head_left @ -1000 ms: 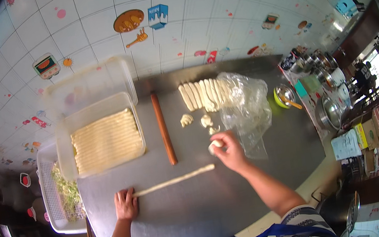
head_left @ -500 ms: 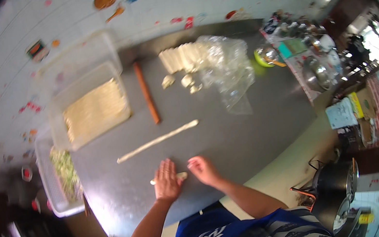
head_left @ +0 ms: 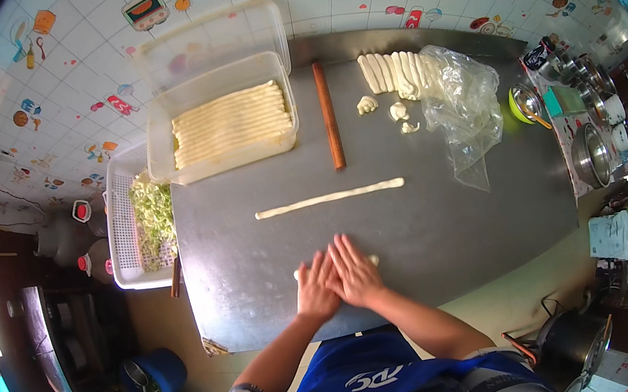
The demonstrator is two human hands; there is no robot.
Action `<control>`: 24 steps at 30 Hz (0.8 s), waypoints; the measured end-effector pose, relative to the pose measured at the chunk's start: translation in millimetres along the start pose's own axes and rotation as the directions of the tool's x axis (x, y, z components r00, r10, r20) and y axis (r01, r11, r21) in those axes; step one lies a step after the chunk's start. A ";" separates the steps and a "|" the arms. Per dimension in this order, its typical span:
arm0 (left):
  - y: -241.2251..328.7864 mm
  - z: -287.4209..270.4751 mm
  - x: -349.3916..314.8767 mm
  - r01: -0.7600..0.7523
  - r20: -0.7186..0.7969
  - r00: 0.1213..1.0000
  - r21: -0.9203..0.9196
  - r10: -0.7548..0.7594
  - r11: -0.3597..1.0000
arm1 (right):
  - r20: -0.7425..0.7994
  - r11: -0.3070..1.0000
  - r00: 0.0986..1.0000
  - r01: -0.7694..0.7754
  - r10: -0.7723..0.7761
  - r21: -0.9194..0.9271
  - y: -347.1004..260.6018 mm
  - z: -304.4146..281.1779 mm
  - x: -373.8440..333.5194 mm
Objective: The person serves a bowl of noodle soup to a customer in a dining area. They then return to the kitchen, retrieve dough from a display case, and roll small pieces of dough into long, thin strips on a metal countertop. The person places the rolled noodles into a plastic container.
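Note:
Both hands lie flat, side by side and touching, near the front of the metal table. Under my left hand [head_left: 316,286] and my right hand [head_left: 355,273], fingers stretched out, is a short dough roll [head_left: 374,260]; only its two ends show past the hands, the rest is covered. Farther off, a long thin dough strip [head_left: 330,197] stretches crosswise on the metal. A wooden rolling pin [head_left: 329,117] lies lengthwise beyond it. Several dough strips [head_left: 393,74] sit in a row at the back right, with small dough lumps [head_left: 368,104] near them.
A clear plastic bag [head_left: 467,108] partly covers the dough row. At the back left, a plastic tub [head_left: 225,169] holds several dough strips. Beside the table a white basket [head_left: 122,225] contains chopped greens. A green bowl [head_left: 519,110] stands at the right edge.
My right hand has come down beside the left onto the dough roll; before, it was raised apart with curled fingers. The whole scene has shifted rightward and turned slightly in view.

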State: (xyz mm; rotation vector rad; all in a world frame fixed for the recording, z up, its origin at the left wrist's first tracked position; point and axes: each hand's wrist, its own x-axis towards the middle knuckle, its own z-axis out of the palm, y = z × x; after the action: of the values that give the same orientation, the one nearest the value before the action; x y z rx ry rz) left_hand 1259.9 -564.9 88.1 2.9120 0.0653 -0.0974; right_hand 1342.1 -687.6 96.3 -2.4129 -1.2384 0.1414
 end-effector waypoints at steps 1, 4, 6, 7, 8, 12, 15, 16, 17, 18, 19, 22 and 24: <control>-0.8 -10.9 24.8 0.070 -0.035 0.997 0.044 -0.069 0.997 | -0.062 0.997 0.996 -0.063 0.060 -0.044 11.8 4.4 19.5; -18.4 -14.2 54.7 0.065 -0.097 0.994 0.068 -0.058 0.996 | -0.070 0.996 0.996 -0.052 0.047 -0.079 27.5 4.1 42.7; -33.3 -26.2 36.3 -0.102 -0.034 0.994 0.001 0.101 0.995 | 0.033 0.997 0.998 0.054 -0.052 -0.055 30.7 -11.5 22.5; -35.4 -10.7 7.4 -0.135 -0.011 0.991 -0.006 0.135 0.991 | 0.108 0.994 0.992 0.079 -0.071 -0.076 25.7 -17.6 -3.8; -27.3 -13.6 -17.3 -0.133 0.037 0.990 -0.006 0.134 0.991 | 0.105 0.989 0.992 0.084 -0.072 -0.120 21.5 -24.9 -32.9; -29.0 -28.1 29.7 0.092 -0.082 0.993 0.050 -0.088 0.994 | 0.003 0.993 1.000 -0.001 0.001 -0.118 34.4 -22.4 -6.8; -58.8 -34.8 66.3 -0.014 -0.140 0.990 0.045 0.020 0.999 | 0.229 0.931 0.903 -0.359 0.364 -0.067 68.7 -38.5 39.3; -65.2 -28.1 42.4 -0.148 -0.023 0.989 -0.002 0.147 0.989 | 0.121 0.952 0.946 -0.288 0.300 -0.106 79.4 -42.2 19.5; -66.4 -15.6 14.7 -0.197 0.020 0.980 0.054 0.196 0.979 | 0.012 0.963 0.973 -0.224 0.228 -0.150 87.6 -45.1 -10.5; -49.1 -18.2 -9.1 -0.156 0.044 0.987 0.027 0.154 0.987 | -0.098 0.962 0.981 -0.182 0.165 -0.205 94.1 -47.9 -30.8; -38.2 -25.8 -27.0 -0.093 0.074 0.993 0.012 0.091 0.996 | -0.098 0.961 0.982 -0.178 0.160 -0.213 93.5 -46.6 -30.6; -48.8 -29.0 8.1 0.100 -0.079 0.992 -0.002 -0.099 0.995 | -0.088 0.961 0.978 -0.200 0.186 -0.188 79.4 -52.5 -2.6; -70.3 -42.1 54.9 0.126 -0.155 0.980 0.023 -0.121 0.992 | -0.139 0.950 0.969 -0.231 0.205 -0.210 86.6 -53.7 30.5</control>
State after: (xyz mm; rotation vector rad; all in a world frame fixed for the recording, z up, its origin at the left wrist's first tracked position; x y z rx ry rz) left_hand 1313.6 -484.9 109.4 2.9415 0.2732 0.1069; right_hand 1440.3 -725.1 112.2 -2.7075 -0.9789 -0.0786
